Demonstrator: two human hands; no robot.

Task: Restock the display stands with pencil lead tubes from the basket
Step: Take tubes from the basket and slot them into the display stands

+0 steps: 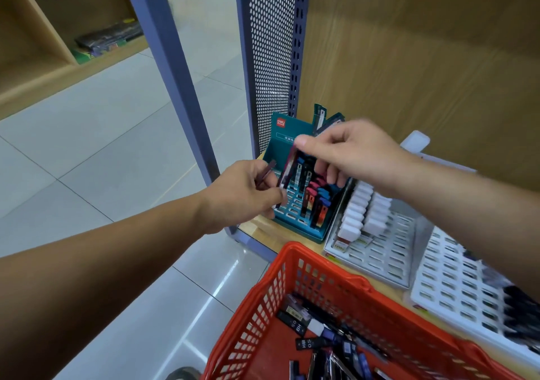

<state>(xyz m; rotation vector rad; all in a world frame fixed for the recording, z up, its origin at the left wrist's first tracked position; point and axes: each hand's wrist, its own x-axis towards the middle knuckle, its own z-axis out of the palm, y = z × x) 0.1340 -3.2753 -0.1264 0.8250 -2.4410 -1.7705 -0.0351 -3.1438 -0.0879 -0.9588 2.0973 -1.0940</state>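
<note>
A person's two hands meet over a teal stand [294, 228] at the left end of a wooden shelf [267, 231], just beside a perforated metal panel [268, 43]. The left hand [244, 194] is curled round a dark red tube [271, 165], whose end juts up past the knuckles, near the stand's left wall. The right hand [350, 151] reaches in from above. Its thumb and bent fingers pinch the top of a slim tube [286, 172], which tilts down into the stand's left rows. Motion blur hides whether its lower end sits in a slot.

Black, pink, blue and red tubes stand upright in the teal stand's middle and right rows. To its right, touching it, a white stand [377, 265] holds two rows of white-capped tubes along its left side, with most slots bare. A second white stand [447, 289] lies further right, with dark tubes at its right edge.

A red basket [327, 276] sits against the shelf's front edge, below the stands. Loose tubes [301, 327] lie jumbled on its bottom, some black and marked HB 0.5. Grey tiled floor [102, 151] spreads to the left of the shelf.
</note>
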